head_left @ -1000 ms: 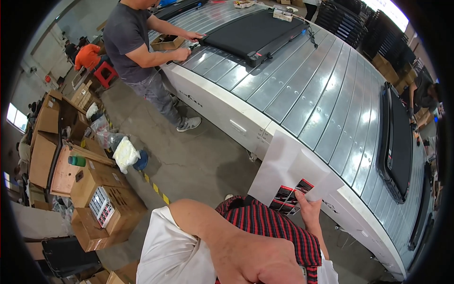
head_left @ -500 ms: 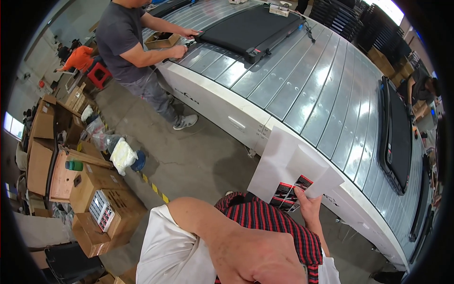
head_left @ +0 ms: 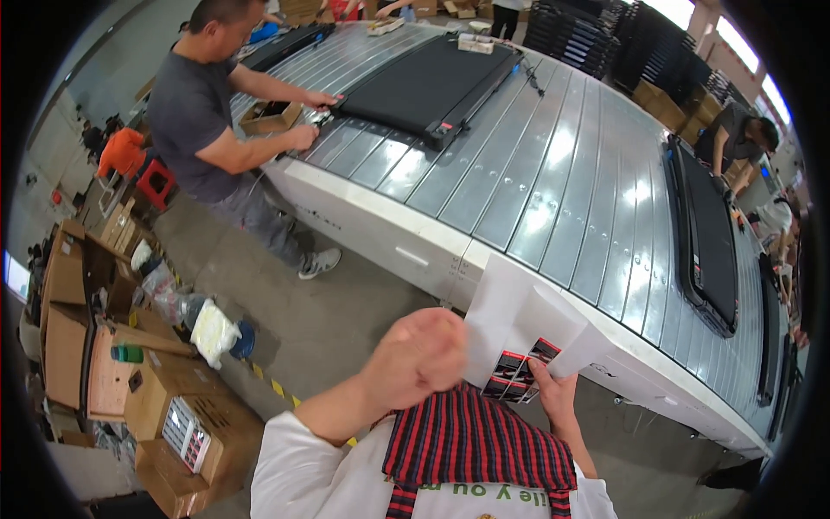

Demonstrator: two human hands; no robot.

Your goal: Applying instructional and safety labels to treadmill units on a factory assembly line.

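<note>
Right hand: clamped on the label sheet, thumb beside the printed labels.
Label sheet: spreads above that grip, near the slatted metal table.
Left hand: raised left of the sheet, curled; cannot tell whether it pinches anything.

the grey floor was marked with a yellow-and-black stripe. light was reflected by the long surface of shiny metal slats. a pale wall and a red stool were seen at left, bright windows at upper right.
</note>
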